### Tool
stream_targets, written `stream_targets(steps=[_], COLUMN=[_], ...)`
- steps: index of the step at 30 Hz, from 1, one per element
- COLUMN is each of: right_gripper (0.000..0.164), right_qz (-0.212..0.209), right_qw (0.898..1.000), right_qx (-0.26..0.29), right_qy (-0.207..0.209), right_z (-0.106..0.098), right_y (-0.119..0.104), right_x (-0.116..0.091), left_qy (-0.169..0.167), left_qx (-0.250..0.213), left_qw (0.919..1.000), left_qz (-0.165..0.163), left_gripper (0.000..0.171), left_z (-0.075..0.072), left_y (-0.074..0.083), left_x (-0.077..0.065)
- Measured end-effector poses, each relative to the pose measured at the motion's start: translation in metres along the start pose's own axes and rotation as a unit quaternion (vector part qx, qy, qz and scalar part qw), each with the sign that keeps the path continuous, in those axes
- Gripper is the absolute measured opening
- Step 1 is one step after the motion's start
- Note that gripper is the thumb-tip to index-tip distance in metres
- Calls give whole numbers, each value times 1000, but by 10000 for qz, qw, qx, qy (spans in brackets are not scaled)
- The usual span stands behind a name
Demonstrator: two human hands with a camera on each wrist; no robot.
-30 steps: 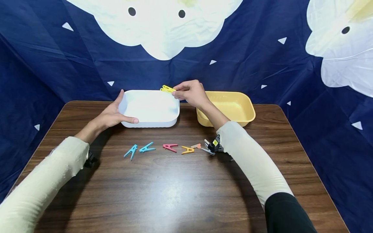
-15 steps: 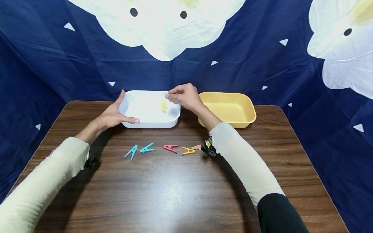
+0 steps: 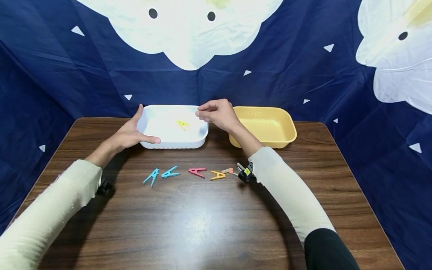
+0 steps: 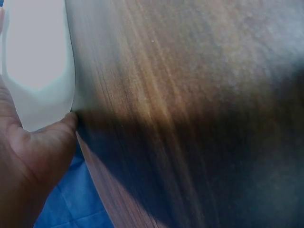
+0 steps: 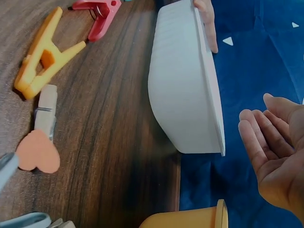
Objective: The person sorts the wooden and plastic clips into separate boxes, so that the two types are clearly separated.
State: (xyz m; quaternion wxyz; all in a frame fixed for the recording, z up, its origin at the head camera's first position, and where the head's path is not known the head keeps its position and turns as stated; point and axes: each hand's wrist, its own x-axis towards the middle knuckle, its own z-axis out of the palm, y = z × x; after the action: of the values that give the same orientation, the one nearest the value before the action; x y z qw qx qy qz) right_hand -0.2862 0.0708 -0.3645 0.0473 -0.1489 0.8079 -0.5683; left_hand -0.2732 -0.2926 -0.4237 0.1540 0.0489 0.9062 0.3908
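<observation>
A yellow clothespin (image 3: 182,125) lies inside the white basin (image 3: 177,144) at the back of the table. My left hand (image 3: 126,135) holds the basin's left end, with the thumb along the front wall and the fingers at the far side. Over the basin's right rim hovers my right hand (image 3: 219,113), its fingers loosely bent with nothing between them. The right wrist view shows that hand's palm (image 5: 280,161) bare beside the basin's outer wall (image 5: 185,80).
A yellow basin (image 3: 280,141) stands to the right. Across the table lie two blue clothespins (image 3: 152,177), a red clothespin (image 3: 197,172), an orange-yellow one (image 3: 217,174) and a wooden one with an orange heart (image 5: 39,151). Grey clips (image 5: 26,221) lie near the right wrist.
My right hand has let go of the yellow clothespin, which dropped into the white basin. The hand then drew back slightly to the right. My left hand stays on the basin.
</observation>
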Motion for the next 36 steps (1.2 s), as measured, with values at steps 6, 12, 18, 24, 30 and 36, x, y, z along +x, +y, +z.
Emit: stream_targets(steps=[6, 12, 18, 24, 30, 36], right_gripper=[18, 20, 24, 24, 24, 19], right_qz=[-88, -8, 14, -149, -245, -185], right_qw=[9999, 9998, 9997, 9995, 9992, 9991], right_qx=[-89, -18, 38, -133, -295, -361], right_qy=[-83, -177, -246, -237, -150, -127], right_z=[-3, -8, -13, -21, -32, -42], right_y=[0, 4, 9, 11, 15, 21], right_x=[-13, -29, -43, -56, -66, -77], left_qy=[14, 11, 22, 20, 49, 45], left_qx=[-71, 3, -2, 6, -51, -80], left_qw=[10000, 10000, 10000, 10000, 10000, 9999], left_qz=[34, -8, 39, 55, 62, 74], left_gripper=[160, 160, 159, 159, 160, 160], left_z=[0, 0, 0, 1, 1, 1], left_y=[1, 0, -1, -1, 0, 2], left_x=[-1, -1, 0, 0, 0, -1])
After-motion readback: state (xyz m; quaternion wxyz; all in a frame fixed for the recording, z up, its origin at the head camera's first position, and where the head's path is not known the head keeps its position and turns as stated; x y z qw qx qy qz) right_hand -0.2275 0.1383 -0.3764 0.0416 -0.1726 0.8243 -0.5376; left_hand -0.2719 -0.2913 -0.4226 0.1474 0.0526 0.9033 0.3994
